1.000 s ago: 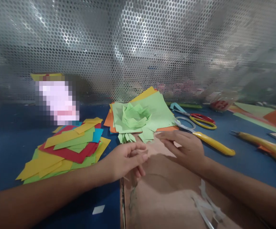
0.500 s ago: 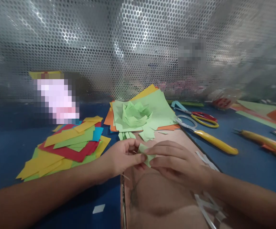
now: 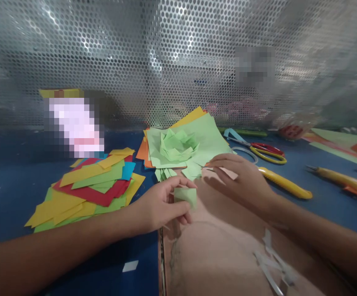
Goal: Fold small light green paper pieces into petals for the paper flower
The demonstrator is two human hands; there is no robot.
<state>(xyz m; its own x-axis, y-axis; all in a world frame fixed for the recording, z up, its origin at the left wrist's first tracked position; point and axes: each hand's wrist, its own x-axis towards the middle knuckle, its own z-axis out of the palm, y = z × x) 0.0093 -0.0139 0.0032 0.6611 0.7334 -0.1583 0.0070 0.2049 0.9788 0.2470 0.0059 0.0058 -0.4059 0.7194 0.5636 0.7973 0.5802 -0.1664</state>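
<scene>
My left hand (image 3: pixel 169 201) pinches a small pale green piece of paper (image 3: pixel 186 198) between thumb and fingers, above the brown board. My right hand (image 3: pixel 238 176) is apart from it, over the board's far right part, fingers stretched forward and slightly apart. Its fingertips are beside a thin green scrap and the small folded green papers (image 3: pixel 193 169); whether they touch is hard to tell. Beyond them, a green folded paper ring with pointed edges (image 3: pixel 178 147) rests on a stack of coloured sheets (image 3: pixel 214 142), light green on top.
Cut yellow, green, red and blue papers (image 3: pixel 95 187) lie piled at left. On the right are scissors (image 3: pixel 267 154), a yellow-handled cutter (image 3: pixel 285 183), a white ring (image 3: pixel 244 154) and a yellow tool (image 3: pixel 339 176). White strips (image 3: pixel 272 263) lie on the board (image 3: pixel 209 255).
My right hand has let go of the small green paper and moved up and right toward the folded green pieces. My left hand still holds the paper, now facing me flatter.
</scene>
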